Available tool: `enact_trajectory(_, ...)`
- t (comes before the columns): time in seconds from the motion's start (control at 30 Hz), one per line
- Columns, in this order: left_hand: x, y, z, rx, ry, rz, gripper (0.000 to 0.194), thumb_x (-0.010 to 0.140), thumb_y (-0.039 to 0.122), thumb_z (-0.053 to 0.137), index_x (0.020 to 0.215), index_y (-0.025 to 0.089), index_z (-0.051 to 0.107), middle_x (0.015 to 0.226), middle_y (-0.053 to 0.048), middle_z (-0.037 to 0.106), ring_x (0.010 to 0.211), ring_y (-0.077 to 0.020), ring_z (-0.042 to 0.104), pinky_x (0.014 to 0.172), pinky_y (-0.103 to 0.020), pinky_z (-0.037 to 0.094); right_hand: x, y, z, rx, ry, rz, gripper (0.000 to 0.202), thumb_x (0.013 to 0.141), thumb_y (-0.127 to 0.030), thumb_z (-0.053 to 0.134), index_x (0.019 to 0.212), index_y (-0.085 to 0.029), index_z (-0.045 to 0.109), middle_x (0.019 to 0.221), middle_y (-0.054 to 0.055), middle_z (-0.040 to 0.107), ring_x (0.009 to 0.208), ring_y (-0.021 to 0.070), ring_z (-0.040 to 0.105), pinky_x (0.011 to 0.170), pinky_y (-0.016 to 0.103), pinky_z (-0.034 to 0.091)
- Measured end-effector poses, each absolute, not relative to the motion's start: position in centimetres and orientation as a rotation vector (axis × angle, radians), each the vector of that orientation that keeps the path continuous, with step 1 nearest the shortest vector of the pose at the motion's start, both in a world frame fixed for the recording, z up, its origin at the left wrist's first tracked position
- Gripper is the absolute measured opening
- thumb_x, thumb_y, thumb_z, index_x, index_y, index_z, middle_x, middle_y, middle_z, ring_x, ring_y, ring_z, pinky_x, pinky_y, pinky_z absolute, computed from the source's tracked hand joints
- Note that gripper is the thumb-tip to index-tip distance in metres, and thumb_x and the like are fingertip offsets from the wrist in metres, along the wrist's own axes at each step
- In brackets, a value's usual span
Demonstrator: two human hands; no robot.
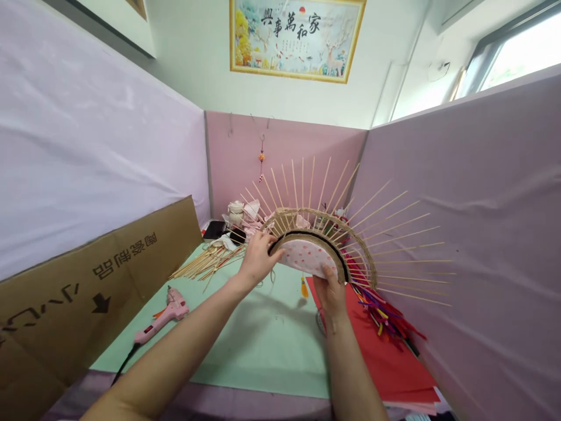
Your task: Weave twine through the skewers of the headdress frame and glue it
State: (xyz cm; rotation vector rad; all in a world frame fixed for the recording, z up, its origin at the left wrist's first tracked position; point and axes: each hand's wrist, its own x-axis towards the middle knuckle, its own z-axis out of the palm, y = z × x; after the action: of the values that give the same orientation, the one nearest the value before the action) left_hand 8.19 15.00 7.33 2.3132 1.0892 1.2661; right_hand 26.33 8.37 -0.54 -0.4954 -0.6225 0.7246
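A half-round craft piece (309, 255) with a pink spotted face, a black and brown curved rim and many thin sticks fanning outward is held up above the table. A twine-like band arcs across the sticks. My left hand (259, 257) grips its left end, fingers on the rim and thumb at the front. My right hand (331, 292) holds the lower right edge, with the thumb on the spotted face and the other fingers hidden behind. A yellow tassel (304, 287) shows just below the piece.
A pink glue gun (164, 316) lies on the green table mat (263, 351) at left, near loose sticks (205, 263). Cardboard (105, 298) stands along the left side. Red sheets (394, 368) and colourful fuzzy strips (385, 316) lie at right. A white jar (235, 214) is at the back.
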Motion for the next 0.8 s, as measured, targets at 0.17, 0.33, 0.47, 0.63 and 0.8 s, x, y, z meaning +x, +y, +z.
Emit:
enact_trajectory(0.17, 9.6, 15.8, 6.6, 2.177, 0.976, 1.254, 0.006, 0.081, 0.026, 0.053, 0.078, 0.020, 0.053, 0.096, -0.011, 0.056, 0.103, -0.0275, 0.052, 0.094, -0.044, 0.039, 27.4, 6.9, -0.2, -0.581, -0.644, 0.668, 0.042, 0.068, -0.022, 0.075, 0.108, -0.029, 0.064, 0.113, -0.001, 0.070, 0.109, 0.0177, 0.063, 0.099, 0.040, 0.049)
enact_trajectory(0.33, 8.1, 15.9, 9.0, 2.004, 0.765, 1.081, 0.009, 0.085, 0.029, 0.047, 0.086, 0.020, 0.044, 0.068, 0.000, 0.057, 0.062, -0.0147, 0.058, 0.063, -0.033, 0.051, 30.4, 4.3, 1.6, -0.664, -0.641, 0.607, 0.042, 0.061, -0.020, 0.080, 0.101, -0.026, 0.067, 0.098, -0.002, 0.074, 0.095, 0.0178, 0.068, 0.088, 0.036, 0.056)
enact_trajectory(0.47, 5.7, 16.0, 13.2, 1.900, 0.587, 0.939, 0.032, 0.074, 0.034, 0.065, 0.097, 0.019, 0.048, 0.068, 0.004, 0.054, 0.057, -0.0096, 0.054, 0.057, -0.025, 0.047, 32.6, 2.0, 3.9, -0.723, -0.652, 0.575, 0.040, 0.058, -0.018, 0.081, 0.095, -0.025, 0.068, 0.090, -0.002, 0.075, 0.088, 0.0197, 0.070, 0.081, 0.037, 0.060)
enact_trajectory(0.63, 3.5, 17.1, 17.7, 2.044, 0.553, 0.925, 0.032, 0.069, 0.031, 0.071, 0.091, 0.017, 0.054, 0.070, 0.002, 0.059, 0.059, -0.0092, 0.053, 0.055, -0.023, 0.043, 34.0, -0.4, 6.5, -0.765, -0.717, 0.535, 0.045, 0.056, -0.019, 0.081, 0.098, -0.026, 0.068, 0.090, -0.001, 0.075, 0.086, 0.0203, 0.071, 0.078, 0.033, 0.060)
enact_trajectory(0.8, 2.0, 18.8, 19.9, 2.142, 0.553, 1.021, 0.030, 0.068, 0.033, 0.072, 0.086, 0.017, 0.056, 0.072, 0.000, 0.060, 0.061, -0.0097, 0.055, 0.058, -0.024, 0.044, 34.7, -2.0, 8.0, -0.791, -0.728, 0.519, 0.043, 0.054, -0.017, 0.082, 0.094, -0.024, 0.069, 0.089, 0.000, 0.076, 0.081, 0.0208, 0.071, 0.080, 0.036, 0.060)
